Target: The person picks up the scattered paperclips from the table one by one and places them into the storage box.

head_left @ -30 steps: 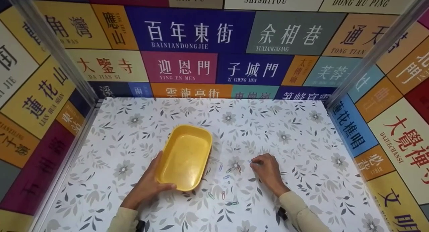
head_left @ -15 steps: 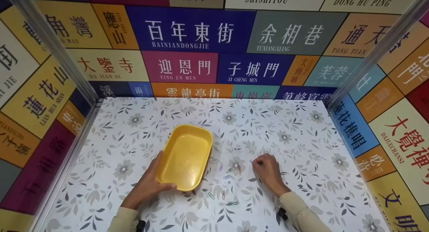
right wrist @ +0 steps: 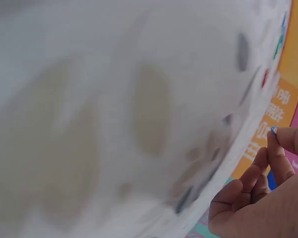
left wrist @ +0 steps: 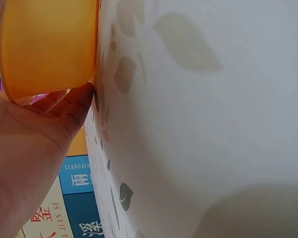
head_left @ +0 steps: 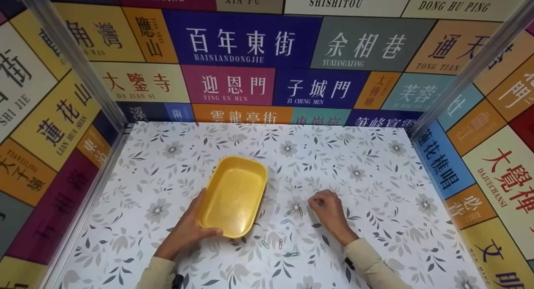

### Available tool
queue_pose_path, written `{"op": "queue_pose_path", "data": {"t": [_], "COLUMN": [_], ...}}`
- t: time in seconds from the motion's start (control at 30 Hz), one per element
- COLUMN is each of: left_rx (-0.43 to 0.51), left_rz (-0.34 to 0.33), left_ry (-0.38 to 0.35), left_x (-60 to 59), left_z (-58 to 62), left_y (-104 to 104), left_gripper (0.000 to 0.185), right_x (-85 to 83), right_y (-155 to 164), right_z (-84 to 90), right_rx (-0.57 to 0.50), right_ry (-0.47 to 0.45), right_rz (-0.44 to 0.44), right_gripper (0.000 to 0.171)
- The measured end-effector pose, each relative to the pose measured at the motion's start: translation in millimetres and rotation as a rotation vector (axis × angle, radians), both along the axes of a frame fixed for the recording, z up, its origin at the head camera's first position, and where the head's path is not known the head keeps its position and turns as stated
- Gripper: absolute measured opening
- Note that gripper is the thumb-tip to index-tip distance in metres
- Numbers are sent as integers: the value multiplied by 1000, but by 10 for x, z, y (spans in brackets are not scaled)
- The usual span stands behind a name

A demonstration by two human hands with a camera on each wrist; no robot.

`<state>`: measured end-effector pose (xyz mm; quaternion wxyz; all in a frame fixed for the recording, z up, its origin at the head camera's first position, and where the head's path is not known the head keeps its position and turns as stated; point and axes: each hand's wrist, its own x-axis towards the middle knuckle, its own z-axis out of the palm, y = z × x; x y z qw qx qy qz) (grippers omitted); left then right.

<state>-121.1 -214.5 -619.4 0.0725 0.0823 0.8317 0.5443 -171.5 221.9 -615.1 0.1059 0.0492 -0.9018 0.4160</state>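
Observation:
A yellow oblong tray (head_left: pixel 236 191) lies on the flower-patterned table (head_left: pixel 367 184), with nothing in it. My left hand (head_left: pixel 199 227) grips its near-left corner, thumb over the rim. The left wrist view shows the tray wall (left wrist: pixel 47 44) against my palm (left wrist: pixel 35 144). Several coloured paper clips (head_left: pixel 288 216) lie scattered just right of the tray. My right hand (head_left: pixel 316 202) is at the right side of that scatter, knuckles up, fingertips pinched together. In the right wrist view a small blue clip (right wrist: pixel 273 130) shows between my fingertips (right wrist: pixel 283 144).
Walls papered with coloured street-name signs (head_left: pixel 242 43) close in the table at the back and on both sides. Metal corner posts (head_left: pixel 71 59) stand at the back left and back right. More clips (head_left: pixel 280 244) lie near the front edge between my forearms.
My right hand has drawn slightly left toward the clips with its fingertips pinched on a blue clip. The left hand and tray have stayed put.

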Motion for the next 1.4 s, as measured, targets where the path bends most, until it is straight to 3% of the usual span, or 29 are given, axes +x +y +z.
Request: {"op": "queue_pose_path", "data": {"t": [0.33,0.47,0.87,1.4], "left_rx": [4,-10,-11,-10], "left_rz": [16,13,-11,-10], "left_ry": [-22,-33,30,-24], "left_x": [-17,-18,12,29], "left_z": [19,34,-1,14], "left_y": [7,10,-1,18], "left_gripper": [136,137,141,140], "right_x": [41,78,110,136], "right_y": [-186,-245,-474,-822], "right_z": [54,55,151,250], "right_rx": [-3,-52,-75,-73], "right_ry": [18,10,-5,7], "right_rz": [64,95,152,274], "right_gripper": [16,19,14,9]}}
